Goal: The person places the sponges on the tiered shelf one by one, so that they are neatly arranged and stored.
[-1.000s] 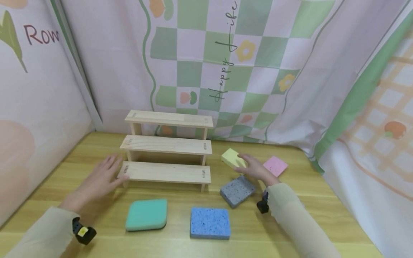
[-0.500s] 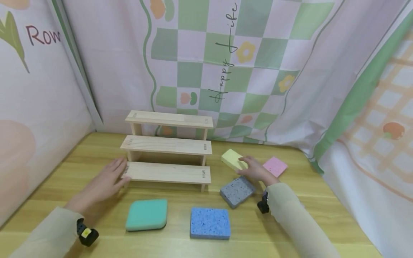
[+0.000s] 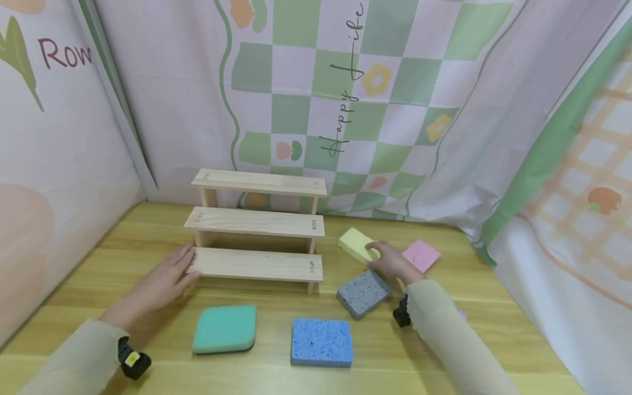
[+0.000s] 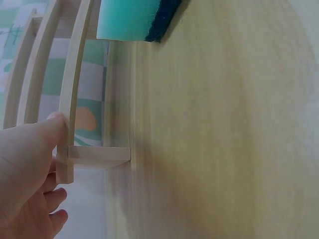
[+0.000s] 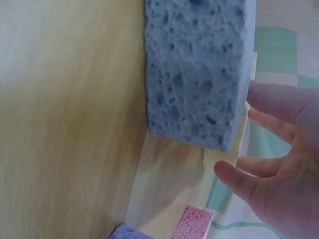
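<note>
Yellow sponge (image 3: 354,242), lying on the table (image 3: 276,307) to the right of the three-tier wooden shelf (image 3: 254,221), just beyond the gray sponge (image 3: 363,293), near end under the right hand (image 3: 390,260). Fingers bent over that end; hard to tell, with the gray sponge blocking much of the right wrist view, whether pinching or only touching. Across from this, left hand (image 3: 158,285) grasping the left end of the lowest board (image 3: 257,264), thumb at its front edge (probably just to steady it). Step in hand, to judge from this: taking hold of the yellow sponge. Called for next: closing thumb and fingers firmly across that end, then lifting straight up before any sideways travel, so as not to knock the gray sponge or the nearby pink sponge (image 3: 421,255). Toward the front, blue sponge (image 3: 322,341) and green sponge (image 3: 224,329), both untouched; purple sponge (image 5: 129,232) mostly hidden by the right sleeve (image 3: 454,329) in the head view.
</note>
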`<state>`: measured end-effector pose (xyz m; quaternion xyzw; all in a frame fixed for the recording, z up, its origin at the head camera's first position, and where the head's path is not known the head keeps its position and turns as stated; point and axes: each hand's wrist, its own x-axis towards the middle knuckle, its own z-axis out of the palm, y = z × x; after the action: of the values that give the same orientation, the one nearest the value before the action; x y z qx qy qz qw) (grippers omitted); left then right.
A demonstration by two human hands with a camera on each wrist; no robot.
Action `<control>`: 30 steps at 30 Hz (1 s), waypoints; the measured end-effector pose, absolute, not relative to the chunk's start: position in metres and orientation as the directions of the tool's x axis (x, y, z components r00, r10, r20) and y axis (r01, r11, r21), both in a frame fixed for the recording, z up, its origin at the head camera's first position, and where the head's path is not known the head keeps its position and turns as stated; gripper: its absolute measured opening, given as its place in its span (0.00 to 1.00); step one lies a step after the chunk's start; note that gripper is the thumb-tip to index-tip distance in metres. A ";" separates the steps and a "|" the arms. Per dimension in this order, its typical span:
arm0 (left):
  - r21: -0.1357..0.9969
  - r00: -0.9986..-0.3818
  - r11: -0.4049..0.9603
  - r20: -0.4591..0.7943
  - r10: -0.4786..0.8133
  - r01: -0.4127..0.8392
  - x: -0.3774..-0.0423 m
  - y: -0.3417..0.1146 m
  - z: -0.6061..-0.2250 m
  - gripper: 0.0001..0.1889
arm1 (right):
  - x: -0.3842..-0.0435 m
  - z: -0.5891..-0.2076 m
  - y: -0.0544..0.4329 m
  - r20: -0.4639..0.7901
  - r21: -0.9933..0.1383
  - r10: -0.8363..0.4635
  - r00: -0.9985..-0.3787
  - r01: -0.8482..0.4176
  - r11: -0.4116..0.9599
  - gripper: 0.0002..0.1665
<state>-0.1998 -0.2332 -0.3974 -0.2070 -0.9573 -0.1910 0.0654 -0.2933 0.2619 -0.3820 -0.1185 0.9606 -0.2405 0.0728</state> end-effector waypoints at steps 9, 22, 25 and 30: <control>0.331 -0.914 0.852 0.181 0.364 0.405 -0.201 -0.233 -0.401 0.34 | -0.295 -0.384 0.262 -0.060 -0.474 -0.247 -0.967 -0.190 0.860 0.28; 0.320 -0.911 0.854 0.183 0.370 0.411 -0.201 -0.233 -0.400 0.34 | -0.297 -0.389 0.261 -0.018 -0.476 -0.256 -0.967 -0.217 0.852 0.25; 0.315 -0.909 0.854 0.180 0.376 0.415 -0.201 -0.233 -0.400 0.34 | -0.297 -0.388 0.262 -0.022 -0.480 -0.247 -0.969 -0.206 0.853 0.25; 0.305 -0.908 0.856 0.178 0.379 0.417 -0.201 -0.231 -0.399 0.33 | -0.297 -0.388 0.263 -0.034 -0.484 -0.224 -0.974 -0.180 0.856 0.26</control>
<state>-0.2009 -0.2314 -0.3993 -0.2068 -0.9618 -0.1706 0.0556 -0.2967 0.2634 -0.3882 -0.1051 0.9623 -0.2467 0.0447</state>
